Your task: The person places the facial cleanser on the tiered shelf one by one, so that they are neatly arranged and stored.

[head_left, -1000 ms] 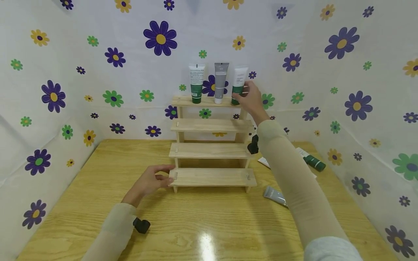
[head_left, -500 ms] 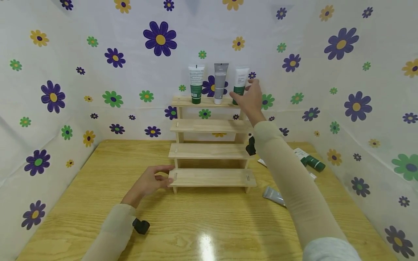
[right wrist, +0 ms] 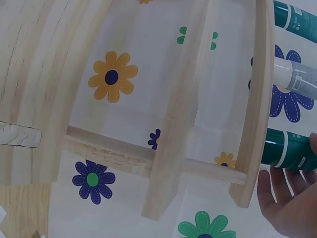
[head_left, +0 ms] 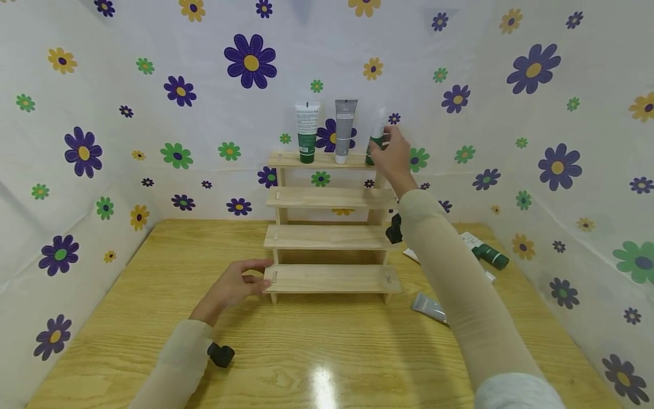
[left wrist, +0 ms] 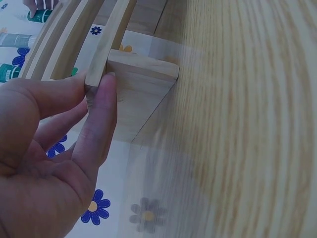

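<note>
A four-step wooden display rack (head_left: 332, 278) stands on the table against the flowered cloth. My left hand (head_left: 235, 284) pinches the left end of its lowest board between thumb and fingers, as the left wrist view shows up close. At the right end of the top step, my right hand (head_left: 394, 156) grips a white-and-green squeeze tube (head_left: 378, 128) near its green lower part. That tube stands cap down, its narrow side toward the head camera. Left of it on the same step are an upright grey tube (head_left: 344, 130) and another white-and-green tube (head_left: 307, 133).
On the table (head_left: 317, 346) right of the rack lie a grey tube (head_left: 429, 307) and a green-capped tube (head_left: 491, 255), with other tubes partly hidden by my right forearm. Flowered cloth (head_left: 179, 130) encloses the back and both sides.
My right fingers loosened around the right-hand tube, then closed on it again. The tube has turned from showing its printed front to showing its narrow side. My left hand stays put.
</note>
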### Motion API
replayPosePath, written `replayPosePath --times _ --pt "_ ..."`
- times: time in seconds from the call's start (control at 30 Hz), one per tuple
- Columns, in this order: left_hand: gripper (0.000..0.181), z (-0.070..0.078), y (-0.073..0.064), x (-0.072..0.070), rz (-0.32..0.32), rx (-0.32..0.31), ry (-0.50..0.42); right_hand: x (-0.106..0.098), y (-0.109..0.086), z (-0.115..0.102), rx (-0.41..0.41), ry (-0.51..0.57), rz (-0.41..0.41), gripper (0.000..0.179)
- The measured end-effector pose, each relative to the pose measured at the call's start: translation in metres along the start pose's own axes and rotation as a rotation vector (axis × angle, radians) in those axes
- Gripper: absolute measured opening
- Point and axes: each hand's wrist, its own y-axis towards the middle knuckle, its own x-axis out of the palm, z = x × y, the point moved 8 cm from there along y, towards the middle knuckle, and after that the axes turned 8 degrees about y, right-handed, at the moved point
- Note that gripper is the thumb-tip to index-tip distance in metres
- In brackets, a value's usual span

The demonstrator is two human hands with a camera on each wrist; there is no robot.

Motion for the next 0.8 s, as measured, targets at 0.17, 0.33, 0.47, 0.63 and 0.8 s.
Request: replayPosePath --times 0.17,0.33,0.47,0.63,0.8 --pt "0.053 0.001 -0.001 -0.001 0.007 0.003 0.011 0.002 -0.001 0.003 0.04 0.036 -0.069 0.052" --pt "0.054 0.0 -0.001 0.0 0.011 -0.015 0.003 0.003 -0.001 0.005 0.049 -0.027 -0.098 0.056" --pt "0.054 -0.002 0.0 0.001 0.018 -0.025 0.009 0.0 0.0 0.005 0.016 -0.027 -0.063 0.05" --pt "0.053 -0.004 0.001 0.0 0.021 -0.028 0.009 -0.005 0.002 0.01 0.034 0.018 -0.04 0.048" --pt "0.053 -0.004 0.001 0.0 0.013 -0.01 0.013 -0.006 0.005 0.014 0.076 0.029 -0.1 0.05"
